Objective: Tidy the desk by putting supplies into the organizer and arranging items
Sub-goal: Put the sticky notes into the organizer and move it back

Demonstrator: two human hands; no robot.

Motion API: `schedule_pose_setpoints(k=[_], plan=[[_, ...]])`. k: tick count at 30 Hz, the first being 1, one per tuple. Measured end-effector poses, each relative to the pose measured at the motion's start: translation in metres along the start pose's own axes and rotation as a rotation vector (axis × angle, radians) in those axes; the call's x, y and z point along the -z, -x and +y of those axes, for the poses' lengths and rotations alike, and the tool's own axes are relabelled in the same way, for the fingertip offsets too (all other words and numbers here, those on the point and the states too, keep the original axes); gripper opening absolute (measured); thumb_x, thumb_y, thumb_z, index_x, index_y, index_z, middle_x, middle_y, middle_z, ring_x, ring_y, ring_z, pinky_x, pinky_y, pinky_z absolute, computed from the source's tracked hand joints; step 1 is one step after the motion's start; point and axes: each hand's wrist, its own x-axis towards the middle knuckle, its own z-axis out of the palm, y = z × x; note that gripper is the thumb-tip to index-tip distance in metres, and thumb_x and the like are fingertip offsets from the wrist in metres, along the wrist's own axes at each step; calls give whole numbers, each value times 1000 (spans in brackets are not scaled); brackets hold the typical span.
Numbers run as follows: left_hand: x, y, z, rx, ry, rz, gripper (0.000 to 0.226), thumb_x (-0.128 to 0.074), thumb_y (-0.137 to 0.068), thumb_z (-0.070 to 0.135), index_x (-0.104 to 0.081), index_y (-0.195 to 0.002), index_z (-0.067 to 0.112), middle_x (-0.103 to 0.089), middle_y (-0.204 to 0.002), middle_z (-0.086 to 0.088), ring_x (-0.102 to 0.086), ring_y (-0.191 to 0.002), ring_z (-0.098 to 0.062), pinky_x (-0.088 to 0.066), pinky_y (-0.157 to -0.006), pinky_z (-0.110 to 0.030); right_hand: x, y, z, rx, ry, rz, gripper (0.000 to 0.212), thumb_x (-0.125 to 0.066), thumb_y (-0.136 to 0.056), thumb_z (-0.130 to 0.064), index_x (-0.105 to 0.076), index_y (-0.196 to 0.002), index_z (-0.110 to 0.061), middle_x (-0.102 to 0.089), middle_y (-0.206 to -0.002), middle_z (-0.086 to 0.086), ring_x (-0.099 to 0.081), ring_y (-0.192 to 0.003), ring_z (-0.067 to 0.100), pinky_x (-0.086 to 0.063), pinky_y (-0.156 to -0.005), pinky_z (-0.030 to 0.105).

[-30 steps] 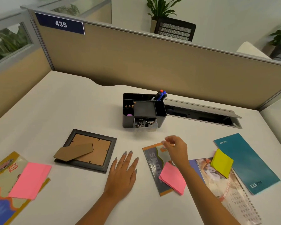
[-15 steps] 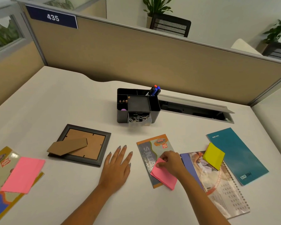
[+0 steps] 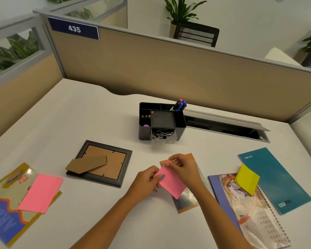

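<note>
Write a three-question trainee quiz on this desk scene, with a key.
1. True or false: both hands hold the pink pad.
2. What lies on the calendar? A) yellow pad B) binder clips C) markers
3. Fill in: the picture frame lies face ____.

Key:
1. True; the left hand and right hand both pinch it.
2. A, the yellow pad.
3. Down.

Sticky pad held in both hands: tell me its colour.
Pink; the sticky pad shows plainly in the head view, held between left hand and right hand.
</note>
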Motion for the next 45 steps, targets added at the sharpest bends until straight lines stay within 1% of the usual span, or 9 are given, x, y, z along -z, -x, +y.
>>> schedule_pose_setpoints(k=[4,8,14,20,24,28,32,36,45], plan=[[15,-6,5,17,180,120,6,-55,-93,14,-60,-94,11,-66,-70,-6,-60,-59,-14,-53,-63,-28,2,-6,-6,-78,-128,27,31,-72,-79,-30,-60,-107,-19,-60,-86,-2,-57,-79,8,-43,-60,18],[34,-16,11,4,305,235,12,-48,-95,8,-59,-97,13,-67,-74,-9,-64,-61,-12,-55,-64,-26,0,-17,-9,-141,-363,60,35,-68,-81,-7,-58,-114,-12,-64,-92,19,-66,-85,28,-58,-67,34],[51,-34,18,-37,396,341,12,-50,-95,13,-61,-96,10,-69,-79,-16,-67,-65,-15,-55,-65,-23,-4,-37,-29,-132,-517,4,20,-63,-85,-5,-65,-106,-7,-69,-93,16,-69,-84,27,-59,-68,35],[52,-53,3,-25,284,453,21,-55,-93,24,-62,-82,8,-68,-70,-7,-64,-66,-13,-53,-64,-26,17,-72,-71,90,-383,195,13,-58,-89,-10,-64,-99,-17,-64,-87,1,-67,-81,23,-60,-61,36],[40,-60,-24,-120,-84,376,23,-49,-93,40,-61,-80,25,-66,-80,10,-61,-79,-5,-51,-69,-24,34,-106,-96,183,-343,288,8,-48,-96,-17,-52,-102,-19,-61,-86,5,-68,-61,26,-59,-52,32],[25,-62,-46,-239,-452,284,38,-34,-91,48,-65,-87,26,-63,-87,16,-48,-88,-3,-40,-74,-22,39,-154,-109,319,-114,350,12,-47,-96,-14,-57,-102,-16,-62,-83,-5,-66,-58,24,-58,-56,36],[17,-60,-55,-300,-653,326,22,-40,-92,39,-60,-87,32,-56,-88,20,-43,-92,-3,-32,-77,-20,28,-200,-103,501,199,352,18,-55,-87,-3,-66,-100,-8,-64,-90,13,-63,-77,30,-55,-67,45],[16,-59,-54,-321,-706,346,12,-45,-91,34,-56,-86,34,-54,-86,21,-43,-90,-3,-36,-73,-20,10,-222,-94,552,401,304,28,-53,-83,7,-69,-102,-4,-65,-95,18,-61,-85,35,-48,-69,33],[14,-61,-55,-317,-725,341,10,-48,-90,38,-56,-87,34,-55,-88,21,-43,-92,-3,-35,-74,-19,-24,-258,-86,376,677,94,27,-48,-82,4,-66,-97,-9,-66,-96,16,-59,-89,36,-46,-69,36]])
